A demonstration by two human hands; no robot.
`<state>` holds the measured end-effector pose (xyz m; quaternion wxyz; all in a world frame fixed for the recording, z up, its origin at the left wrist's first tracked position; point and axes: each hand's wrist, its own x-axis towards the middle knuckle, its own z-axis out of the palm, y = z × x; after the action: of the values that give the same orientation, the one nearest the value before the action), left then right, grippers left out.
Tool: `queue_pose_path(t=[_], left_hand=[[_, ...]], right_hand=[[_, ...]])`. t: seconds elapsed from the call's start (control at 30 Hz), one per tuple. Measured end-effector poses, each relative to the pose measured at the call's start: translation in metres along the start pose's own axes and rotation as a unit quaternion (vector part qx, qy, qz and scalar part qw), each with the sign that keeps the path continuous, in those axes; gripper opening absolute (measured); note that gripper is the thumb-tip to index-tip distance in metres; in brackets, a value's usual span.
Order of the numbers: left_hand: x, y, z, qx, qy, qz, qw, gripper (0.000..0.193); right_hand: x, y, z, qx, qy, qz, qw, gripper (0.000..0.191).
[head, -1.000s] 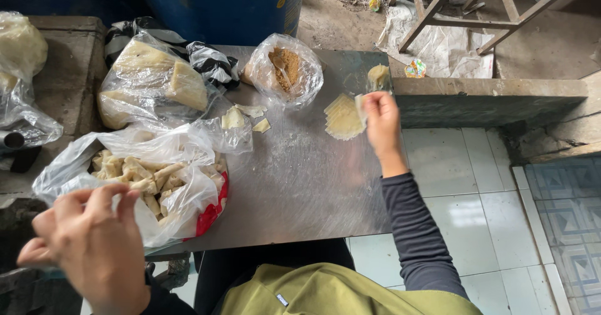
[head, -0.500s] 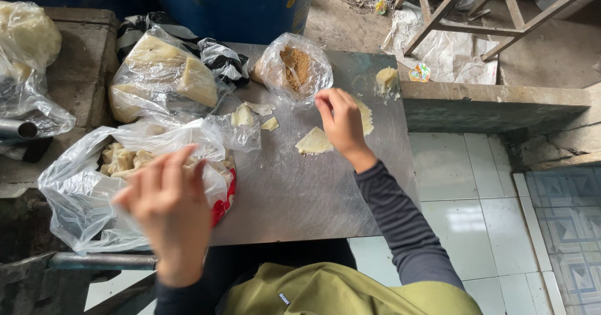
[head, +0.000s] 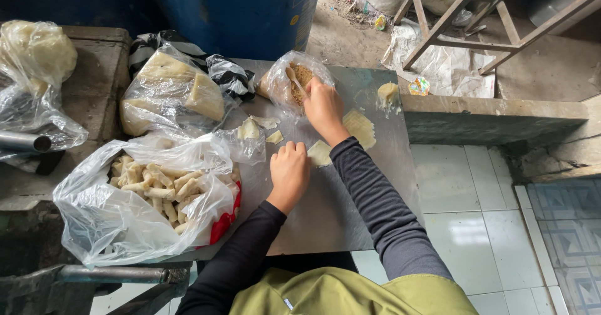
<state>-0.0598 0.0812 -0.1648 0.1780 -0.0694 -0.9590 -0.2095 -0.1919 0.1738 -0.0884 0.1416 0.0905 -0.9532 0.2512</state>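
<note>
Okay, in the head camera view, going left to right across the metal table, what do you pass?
Clear bag of rolled pastry sticks → left hand resting on the table → right hand at the spoon in the bag of brown filling → flat dough wrapper → small dough lump near the table's right edge.

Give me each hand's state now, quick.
Left hand: curled closed on the metal table, holds nothing visible.
Right hand: closed grip on a spoon in the bag of brown filling.
</note>
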Motion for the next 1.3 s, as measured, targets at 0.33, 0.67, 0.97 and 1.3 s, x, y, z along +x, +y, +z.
queue_pose_path(t=[0.33,0.67,0.97,1.3], left_hand=[[0.0,-0.002,-0.001,-0.06,-0.012,-0.04,0.997,0.011],[0.005,-0.02,-0.032,-0.329,-0.043,-0.14,0.933,0.014],[0.002,-0.031,-0.04,-0.394,-0.094,-0.164,0.9,0.03],[0.001,-0.029,-0.04,-0.38,-0.098,-0.177,0.903,0.026]], right_hand=[[0.01,0.022,-0.008,-0.001,0.048,-0.053,0.997,0.009],[0.005,0.042,-0.008,0.197,-0.013,0.033,0.98,0.016],[-0.007,0.076,-0.023,0.39,-0.084,0.134,0.907,0.018],[-0.107,0.12,-0.063,0.402,-0.166,0.174,0.884,0.018]])
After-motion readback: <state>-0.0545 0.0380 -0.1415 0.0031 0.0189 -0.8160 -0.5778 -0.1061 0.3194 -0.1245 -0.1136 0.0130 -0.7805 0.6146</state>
